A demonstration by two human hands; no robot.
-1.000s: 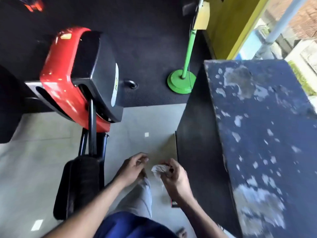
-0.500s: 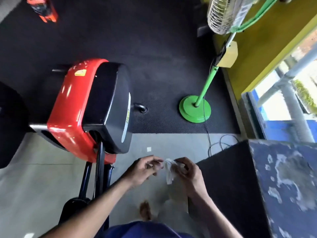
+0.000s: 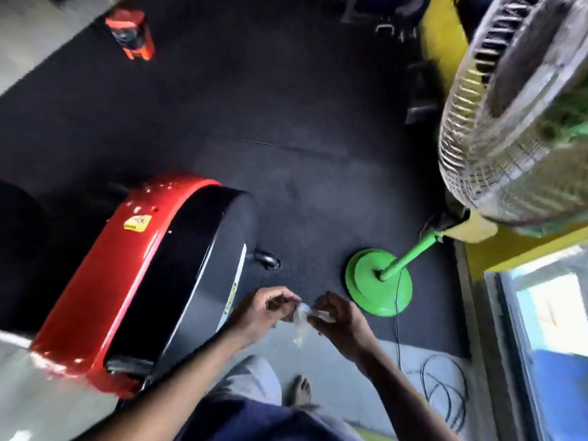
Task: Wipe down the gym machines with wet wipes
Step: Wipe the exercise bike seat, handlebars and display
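A small crumpled white wet wipe [image 3: 301,323] hangs between my two hands in front of my chest. My left hand [image 3: 261,313] pinches its left edge with curled fingers. My right hand [image 3: 337,316] pinches its right edge. Just to the left stands a gym machine with a glossy red and black housing [image 3: 152,275], its right side close to my left wrist.
A green pedestal fan base [image 3: 378,283] stands on the black rubber mat [image 3: 286,138] to the right; the fan head [image 3: 515,116] looms at upper right. Loose black cable [image 3: 445,389] lies coiled on the grey floor. A small red object [image 3: 132,33] sits far back. My bare foot [image 3: 299,389] shows below.
The view has tilted up and forward, so the worn blue surface at the right has left the frame. Both hands have stayed together on the wipe, which is now stretched between them.
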